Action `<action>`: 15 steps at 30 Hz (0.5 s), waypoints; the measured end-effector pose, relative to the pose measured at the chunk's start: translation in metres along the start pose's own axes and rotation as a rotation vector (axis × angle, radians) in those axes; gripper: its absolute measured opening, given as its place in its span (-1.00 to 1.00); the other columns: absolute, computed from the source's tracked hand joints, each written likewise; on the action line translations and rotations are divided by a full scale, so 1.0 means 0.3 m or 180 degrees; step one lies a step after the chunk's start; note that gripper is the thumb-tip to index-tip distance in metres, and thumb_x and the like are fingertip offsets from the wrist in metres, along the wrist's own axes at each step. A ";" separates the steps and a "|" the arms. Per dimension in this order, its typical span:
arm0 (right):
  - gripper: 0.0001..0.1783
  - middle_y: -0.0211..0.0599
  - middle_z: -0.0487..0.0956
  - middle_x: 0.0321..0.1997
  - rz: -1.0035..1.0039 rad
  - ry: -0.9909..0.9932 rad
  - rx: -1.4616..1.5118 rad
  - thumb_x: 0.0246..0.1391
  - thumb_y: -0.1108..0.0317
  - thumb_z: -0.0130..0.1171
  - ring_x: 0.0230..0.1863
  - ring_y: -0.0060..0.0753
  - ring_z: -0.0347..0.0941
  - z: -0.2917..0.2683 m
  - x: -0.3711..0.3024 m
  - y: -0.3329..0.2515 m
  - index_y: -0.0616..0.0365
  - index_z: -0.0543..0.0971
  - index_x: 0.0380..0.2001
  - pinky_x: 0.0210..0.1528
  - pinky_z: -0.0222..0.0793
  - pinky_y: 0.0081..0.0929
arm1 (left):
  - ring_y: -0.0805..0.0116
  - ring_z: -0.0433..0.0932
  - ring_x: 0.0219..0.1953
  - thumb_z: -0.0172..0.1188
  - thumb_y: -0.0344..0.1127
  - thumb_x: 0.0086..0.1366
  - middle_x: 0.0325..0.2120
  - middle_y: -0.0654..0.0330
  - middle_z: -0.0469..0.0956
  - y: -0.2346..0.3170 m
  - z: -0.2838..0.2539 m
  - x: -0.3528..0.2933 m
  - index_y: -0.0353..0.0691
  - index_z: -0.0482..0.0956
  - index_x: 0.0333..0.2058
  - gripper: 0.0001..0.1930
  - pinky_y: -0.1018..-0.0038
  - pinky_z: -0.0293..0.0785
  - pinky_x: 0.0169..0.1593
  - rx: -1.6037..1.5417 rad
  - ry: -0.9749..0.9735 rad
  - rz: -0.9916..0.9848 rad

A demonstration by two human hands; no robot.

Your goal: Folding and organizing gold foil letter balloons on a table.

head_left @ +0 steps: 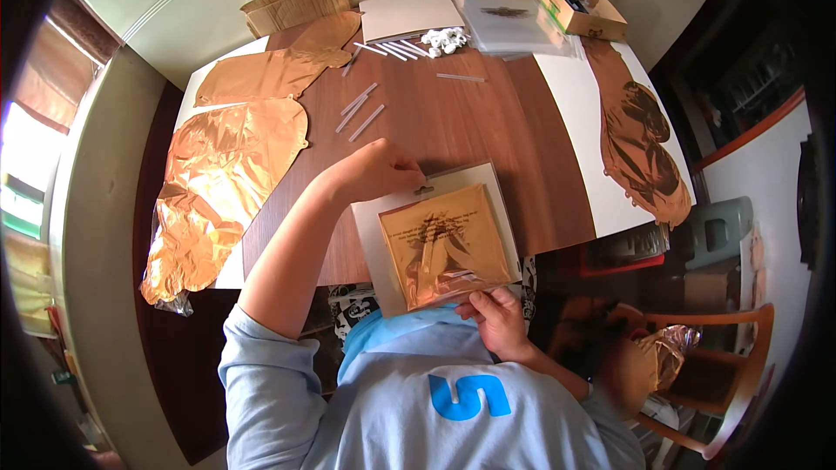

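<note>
A clear plastic bag [498, 181] lies tilted against the table's near edge, in front of my body. Inside it are a white card [371, 231] and a folded gold foil balloon [409, 252], with dark print over the front. My left hand [383, 167] reaches across to the bag's top edge, its fingers closed near the hanging hole. At the bottom right corner, my right hand [498, 320] pinches the bag's lower edge between thumb and fingers.
Flat gold foil balloons lie at the left [231, 152] and right [640, 144] of the wooden table [514, 122]. White straws [360, 109] and small white rolls [444, 40] sit farther back, near white cards [409, 13], empty clear bags [505, 26] and an open box [601, 24].
</note>
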State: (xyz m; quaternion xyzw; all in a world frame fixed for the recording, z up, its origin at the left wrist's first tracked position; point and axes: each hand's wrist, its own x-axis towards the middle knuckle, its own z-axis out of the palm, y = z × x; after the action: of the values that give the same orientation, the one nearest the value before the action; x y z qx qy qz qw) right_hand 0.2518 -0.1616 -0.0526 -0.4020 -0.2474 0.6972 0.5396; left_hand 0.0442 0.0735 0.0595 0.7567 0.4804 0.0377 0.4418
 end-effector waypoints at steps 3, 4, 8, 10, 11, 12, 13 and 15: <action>-0.78 -0.28 0.64 -0.18 0.0047 0.0033 -0.0070 0.28 0.34 0.09 -0.26 -0.44 0.59 0.017 -0.005 -0.021 0.21 0.57 -0.09 -0.22 0.44 -0.52 | 0.56 0.51 -0.40 0.25 -0.24 0.22 -0.45 0.27 0.63 -0.025 0.019 0.020 -0.29 0.67 -0.27 -0.77 0.53 0.46 -0.29 -0.0346 0.0050 0.0014; -0.78 -0.28 0.64 -0.18 0.0046 0.0036 -0.0069 0.28 0.34 0.09 -0.26 -0.44 0.59 0.021 -0.005 -0.026 0.21 0.57 -0.09 -0.22 0.44 -0.52 | 0.56 0.51 -0.40 0.25 -0.24 0.22 -0.45 0.27 0.63 -0.034 0.027 0.025 -0.29 0.67 -0.27 -0.77 0.53 0.46 -0.29 -0.0345 0.0047 0.0015; -0.80 -0.28 0.65 -0.22 0.0178 0.0120 -0.0092 0.26 0.33 0.11 -0.29 -0.42 0.60 0.007 -0.004 -0.022 0.16 0.55 -0.10 -0.22 0.46 -0.46 | 0.59 0.49 -0.42 0.29 -0.28 0.19 -0.45 0.31 0.63 -0.056 0.043 0.021 -0.28 0.68 -0.30 -0.81 0.58 0.44 -0.31 -0.1048 0.0155 -0.0061; -0.80 -0.28 0.65 -0.22 0.0210 0.0095 -0.0048 0.26 0.33 0.11 -0.28 -0.42 0.60 0.001 -0.009 -0.017 0.15 0.55 -0.11 -0.22 0.46 -0.46 | 0.60 0.49 -0.43 0.29 -0.30 0.18 -0.46 0.33 0.63 -0.046 0.039 0.013 -0.28 0.68 -0.31 -0.82 0.60 0.43 -0.32 -0.1212 0.0154 -0.0160; -0.80 -0.28 0.65 -0.22 0.0220 0.0096 -0.0052 0.25 0.33 0.12 -0.29 -0.42 0.60 0.002 -0.011 -0.017 0.15 0.55 -0.11 -0.22 0.46 -0.46 | 0.59 0.49 -0.43 0.28 -0.29 0.20 -0.48 0.31 0.62 -0.034 0.037 0.011 -0.28 0.68 -0.32 -0.82 0.60 0.43 -0.32 -0.1036 0.0170 -0.0195; -0.80 -0.27 0.65 -0.21 0.0232 0.0089 -0.0057 0.25 0.34 0.12 -0.29 -0.42 0.60 0.003 -0.012 -0.016 0.15 0.55 -0.11 -0.23 0.46 -0.46 | 0.59 0.49 -0.44 0.27 -0.28 0.21 -0.49 0.30 0.62 -0.025 0.035 0.010 -0.28 0.69 -0.32 -0.82 0.60 0.43 -0.32 -0.0861 0.0192 -0.0233; -0.80 -0.27 0.65 -0.21 0.0237 0.0084 -0.0059 0.25 0.34 0.12 -0.29 -0.42 0.60 0.005 -0.014 -0.015 0.15 0.55 -0.11 -0.23 0.46 -0.46 | 0.59 0.49 -0.44 0.27 -0.28 0.21 -0.49 0.30 0.62 -0.025 0.035 0.013 -0.28 0.69 -0.32 -0.82 0.60 0.43 -0.32 -0.0864 0.0197 -0.0238; -0.75 -0.30 0.64 -0.17 0.0310 0.0036 0.0017 0.28 0.34 0.09 -0.25 -0.47 0.60 0.010 -0.024 -0.012 0.21 0.54 -0.05 -0.20 0.45 -0.54 | 0.56 0.50 -0.45 0.23 -0.26 0.24 -0.53 0.26 0.61 -0.024 0.037 0.020 -0.29 0.69 -0.32 -0.79 0.57 0.44 -0.34 -0.0405 0.0077 -0.0342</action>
State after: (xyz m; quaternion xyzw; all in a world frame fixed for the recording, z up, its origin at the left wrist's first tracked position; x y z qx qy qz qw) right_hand 0.2520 -0.1671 -0.0460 -0.4161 -0.2227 0.7210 0.5074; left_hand 0.0479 0.0721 0.0455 0.6997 0.5223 0.0536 0.4846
